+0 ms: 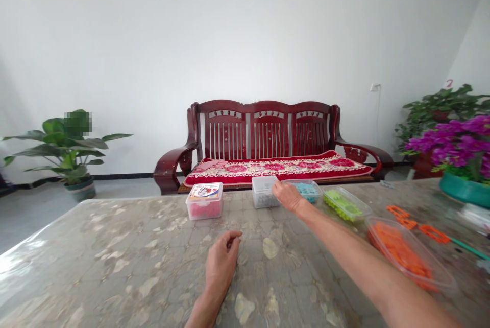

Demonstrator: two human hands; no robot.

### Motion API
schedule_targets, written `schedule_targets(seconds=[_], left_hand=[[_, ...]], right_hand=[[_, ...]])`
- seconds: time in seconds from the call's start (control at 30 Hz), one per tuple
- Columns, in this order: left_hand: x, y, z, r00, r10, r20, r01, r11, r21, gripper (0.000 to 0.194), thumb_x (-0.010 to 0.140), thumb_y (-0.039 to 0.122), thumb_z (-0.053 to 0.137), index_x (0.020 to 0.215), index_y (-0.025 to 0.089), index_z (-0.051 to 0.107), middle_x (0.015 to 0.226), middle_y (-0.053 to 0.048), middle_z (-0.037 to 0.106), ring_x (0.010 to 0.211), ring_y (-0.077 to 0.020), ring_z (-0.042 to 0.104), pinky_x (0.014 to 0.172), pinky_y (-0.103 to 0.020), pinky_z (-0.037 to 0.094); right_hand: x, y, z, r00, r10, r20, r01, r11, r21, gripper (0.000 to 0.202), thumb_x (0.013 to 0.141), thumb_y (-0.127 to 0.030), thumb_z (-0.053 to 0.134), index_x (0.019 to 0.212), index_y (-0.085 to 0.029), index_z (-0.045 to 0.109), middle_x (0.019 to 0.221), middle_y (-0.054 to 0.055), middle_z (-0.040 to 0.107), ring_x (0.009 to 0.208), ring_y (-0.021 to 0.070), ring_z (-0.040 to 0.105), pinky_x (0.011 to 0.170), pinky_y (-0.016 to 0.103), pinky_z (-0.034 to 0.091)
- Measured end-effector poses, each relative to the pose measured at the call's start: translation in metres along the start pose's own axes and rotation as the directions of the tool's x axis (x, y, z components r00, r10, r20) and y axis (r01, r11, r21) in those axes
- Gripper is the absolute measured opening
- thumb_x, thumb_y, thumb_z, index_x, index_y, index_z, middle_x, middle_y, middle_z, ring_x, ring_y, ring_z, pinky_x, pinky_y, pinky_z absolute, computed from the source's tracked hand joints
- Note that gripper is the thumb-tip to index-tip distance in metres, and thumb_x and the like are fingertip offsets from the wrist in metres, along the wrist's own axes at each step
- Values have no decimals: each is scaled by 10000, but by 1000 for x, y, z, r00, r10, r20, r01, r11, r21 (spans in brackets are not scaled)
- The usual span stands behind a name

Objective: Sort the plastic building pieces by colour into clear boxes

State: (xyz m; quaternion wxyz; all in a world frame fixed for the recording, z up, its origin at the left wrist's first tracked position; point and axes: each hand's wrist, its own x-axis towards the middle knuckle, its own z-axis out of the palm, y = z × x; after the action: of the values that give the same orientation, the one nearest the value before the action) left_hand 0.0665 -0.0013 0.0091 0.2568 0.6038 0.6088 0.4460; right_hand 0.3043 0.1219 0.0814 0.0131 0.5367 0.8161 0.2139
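My right hand (289, 196) reaches far across the table, its fingers closed on the right edge of a clear plastic box (264, 195) with grey pieces inside. Part of that grip is hidden behind the hand. Close to me, my left hand (222, 256) rests on the tabletop, fingers curled in loosely and nothing visible in them. Ahead of it stands a clear box of pink pieces (204, 209) under a lid with a printed label.
Right of my hand are a tub of blue pieces (307, 191), a tub of green pieces (346, 204) and a tub of orange pieces (406, 256). Loose orange shapes (401, 216) lie beyond them, near a teal flowerpot (465, 189). A wooden bench (268, 129) stands behind the table (153, 266).
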Motion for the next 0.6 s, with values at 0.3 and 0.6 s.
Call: schedule_targets(seconds=[0.3, 0.6], left_hand=[[2, -8, 3, 998, -19, -55, 14, 996, -90, 346, 775, 385, 512, 925, 176, 742, 801, -62, 762, 754, -241, 706, 714, -323, 525], [9, -14, -7, 913, -194, -360, 73, 943, -323, 432, 744, 456, 531, 996, 147, 695, 861, -87, 744, 799, -249, 697, 757, -350, 542]], right_hand=[[-4, -10, -24, 989, 142, -29, -141, 990, 27, 296, 840, -11, 454, 1041, -85, 659, 1053, 234, 645, 1003, 306, 618, 835, 414, 474], [43, -137, -53, 952, -108, -285, 183, 950, 253, 344, 903, -211, 530, 1247, -212, 552, 1241, 84, 600, 1124, 222, 506, 950, 330, 431]])
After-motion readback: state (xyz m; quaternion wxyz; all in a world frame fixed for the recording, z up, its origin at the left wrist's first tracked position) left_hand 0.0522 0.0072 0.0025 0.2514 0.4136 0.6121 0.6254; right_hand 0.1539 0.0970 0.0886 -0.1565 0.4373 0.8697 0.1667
